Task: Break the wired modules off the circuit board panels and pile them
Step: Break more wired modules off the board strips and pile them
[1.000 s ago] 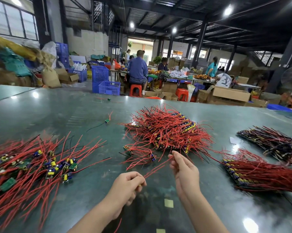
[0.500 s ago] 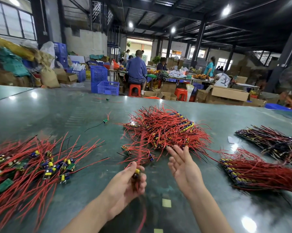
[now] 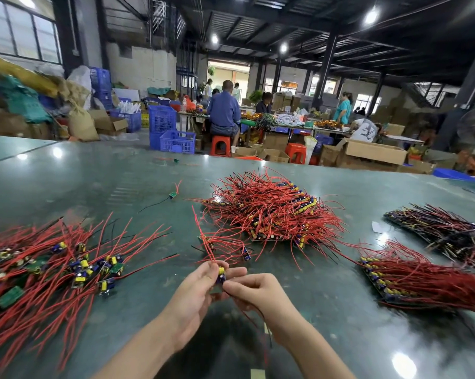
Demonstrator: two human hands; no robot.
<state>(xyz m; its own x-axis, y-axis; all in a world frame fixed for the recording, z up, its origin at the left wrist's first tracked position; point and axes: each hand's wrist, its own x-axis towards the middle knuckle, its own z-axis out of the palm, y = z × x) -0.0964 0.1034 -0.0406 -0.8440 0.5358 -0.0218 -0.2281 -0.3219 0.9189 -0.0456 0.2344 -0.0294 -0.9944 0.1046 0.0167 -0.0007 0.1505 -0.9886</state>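
Above the near middle of the green table [image 3: 94, 176], my left hand [image 3: 198, 291] and my right hand [image 3: 254, 292] meet and both pinch one small wired module piece [image 3: 221, 274] with a yellow and blue part on it. Its red wires rise from my left fingers. A pile of separated modules [image 3: 66, 266] with red wires spreads at the left. A big heap of wired board panels [image 3: 277, 212] lies in the middle beyond my hands. A small panel piece [image 3: 225, 247] lies just ahead of my fingers.
Two more wired panel stacks lie at the right, a red one [image 3: 422, 277] and a darker one [image 3: 444, 228]. One loose module [image 3: 173, 195] sits further out. People work at tables beyond the far edge, among blue crates [image 3: 173, 132] and cardboard boxes [image 3: 373, 151].
My right hand was open beside the left; it has now closed onto the module that my left hand holds. My left hand has lifted the module slightly and turned its wires upward.
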